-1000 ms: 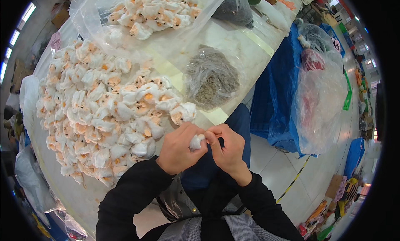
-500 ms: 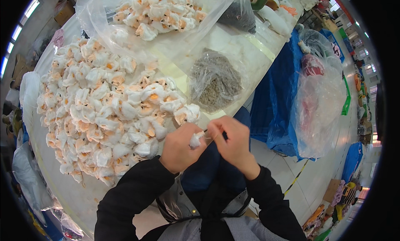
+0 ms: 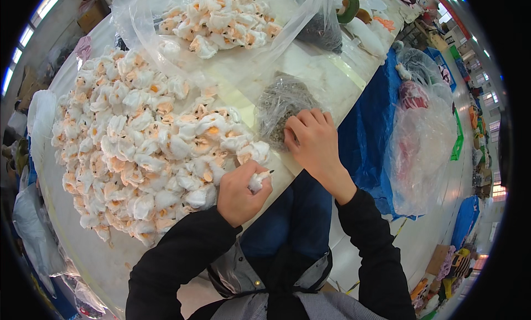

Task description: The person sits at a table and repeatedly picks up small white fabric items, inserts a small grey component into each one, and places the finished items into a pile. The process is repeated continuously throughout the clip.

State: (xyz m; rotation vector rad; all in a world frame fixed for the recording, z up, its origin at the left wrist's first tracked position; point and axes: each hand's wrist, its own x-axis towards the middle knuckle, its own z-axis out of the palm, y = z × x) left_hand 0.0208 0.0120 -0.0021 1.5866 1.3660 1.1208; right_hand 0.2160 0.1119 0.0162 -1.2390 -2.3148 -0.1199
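Note:
My left hand [image 3: 242, 191] is closed round a small white plush piece [image 3: 258, 181], with a thin dark tip poking out past the thumb. Beside that hand, at the table's near edge, spreads a large heap of white and peach plush pieces [image 3: 141, 145], many with small black spots. My right hand [image 3: 314, 137] is at the clear plastic bag [image 3: 285, 96] of small grey-brown bits. Its fingers are bent down into the bag's near side, and the fingertips are partly hidden, so what they pinch cannot be made out.
Farther back, another pile of plush pieces [image 3: 224, 21] lies in a large clear bag. A bag of dark bits [image 3: 323, 32] stands beside it, near a green curved piece [image 3: 348, 5]. Right of the table [image 3: 249, 101] is a blue-lined container [image 3: 365, 137] with a clear bag [image 3: 421, 154] hanging over it.
My right hand has left my left hand and moved forward to the bag of grey-brown bits. My left hand stays near the same place, still holding the plush piece.

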